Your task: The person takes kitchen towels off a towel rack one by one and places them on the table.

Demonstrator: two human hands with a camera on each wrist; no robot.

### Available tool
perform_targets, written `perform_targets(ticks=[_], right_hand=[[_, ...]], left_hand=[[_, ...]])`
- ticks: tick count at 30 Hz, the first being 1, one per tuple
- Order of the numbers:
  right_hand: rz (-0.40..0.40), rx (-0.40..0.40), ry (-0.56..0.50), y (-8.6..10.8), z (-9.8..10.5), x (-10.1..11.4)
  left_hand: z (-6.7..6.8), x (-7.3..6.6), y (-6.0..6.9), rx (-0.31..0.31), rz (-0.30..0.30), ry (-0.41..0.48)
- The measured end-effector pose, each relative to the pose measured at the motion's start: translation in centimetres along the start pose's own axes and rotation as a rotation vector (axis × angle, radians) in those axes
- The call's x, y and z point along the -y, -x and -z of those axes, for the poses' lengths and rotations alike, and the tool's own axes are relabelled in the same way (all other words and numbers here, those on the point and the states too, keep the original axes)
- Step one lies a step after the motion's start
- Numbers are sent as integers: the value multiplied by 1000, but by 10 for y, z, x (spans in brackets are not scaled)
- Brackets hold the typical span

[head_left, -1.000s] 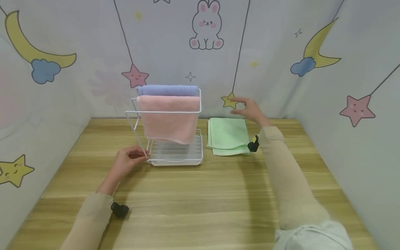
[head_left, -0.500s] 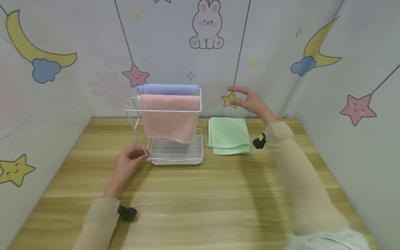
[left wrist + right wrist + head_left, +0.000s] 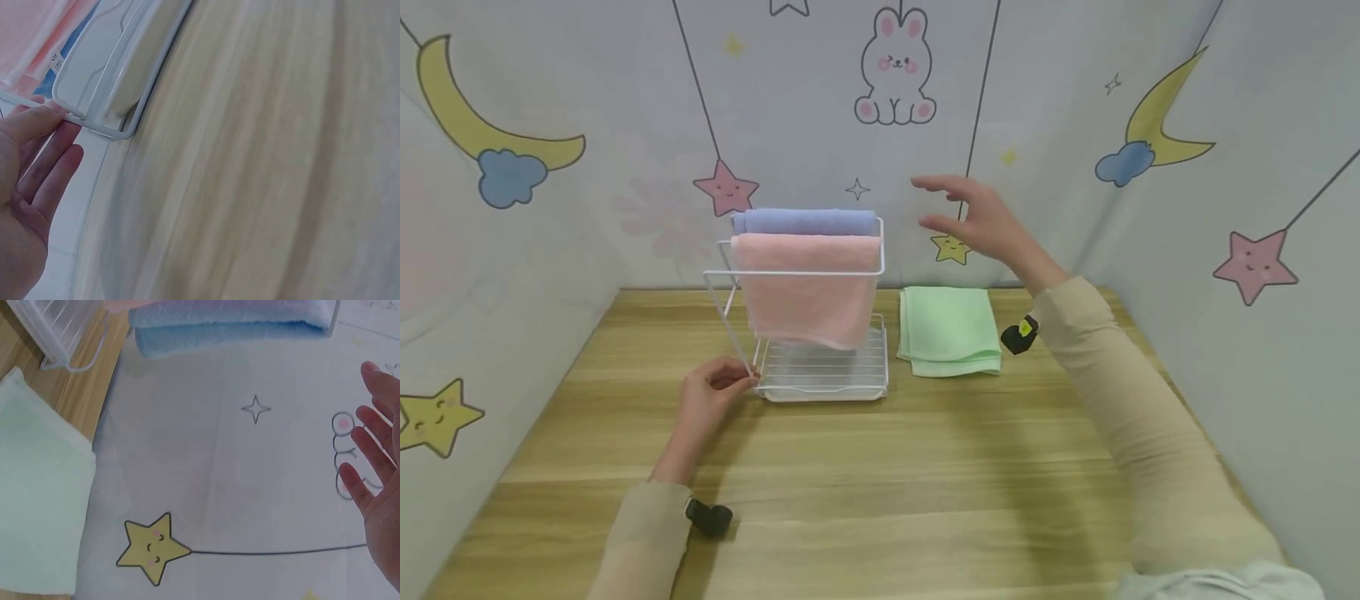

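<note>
1. The right hand [image 3: 988, 225] has risen and drifted towards 10 o'clock over the last half second; the towels lie as they did.
2. Leftmost, the left hand [image 3: 711, 392] pinches the white wire towel rack [image 3: 820, 388] near its lower front-left corner, at the fingertips' 2 o'clock. If that pinch slackened, I'd expect a knock to slide or tip so light a frame.
3. The folded pink cloth towel [image 3: 808, 308] and, at its 12 o'clock, the folded blue cloth towel [image 3: 808, 221] hang over the rails; a brush from the right hand could drag either askew.
4. The front rail [image 3: 808, 272] looks bare.
5. The folded pale-green cloth towel [image 3: 947, 325] lies at the rack's 3 o'clock, the right hand's 7. Those fingers are spread and hold nothing; a careless grab might catch one layer and unfold it.
</note>
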State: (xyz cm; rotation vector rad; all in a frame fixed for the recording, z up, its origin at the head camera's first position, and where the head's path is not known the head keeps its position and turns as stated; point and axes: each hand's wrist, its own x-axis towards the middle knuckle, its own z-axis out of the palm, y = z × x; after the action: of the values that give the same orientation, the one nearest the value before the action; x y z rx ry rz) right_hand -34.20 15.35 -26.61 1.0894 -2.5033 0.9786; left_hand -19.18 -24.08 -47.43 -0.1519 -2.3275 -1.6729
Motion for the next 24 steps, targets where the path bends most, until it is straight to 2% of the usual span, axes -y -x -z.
perform_targets(ticks=[6,13,17,24], right_hand=[[105,4,-43,-11,-13,37],[204,50,-11,-28,-31,67],[200,85,-13,-35,-41,76],[163,134,-5,-40,-56,80]], left_hand=[[0,-3,2,0,21,11],[-1,-4,0,-8,28,46],[-1,-4,1,-22,49,58],[-5,0,3,-66,80,21]])
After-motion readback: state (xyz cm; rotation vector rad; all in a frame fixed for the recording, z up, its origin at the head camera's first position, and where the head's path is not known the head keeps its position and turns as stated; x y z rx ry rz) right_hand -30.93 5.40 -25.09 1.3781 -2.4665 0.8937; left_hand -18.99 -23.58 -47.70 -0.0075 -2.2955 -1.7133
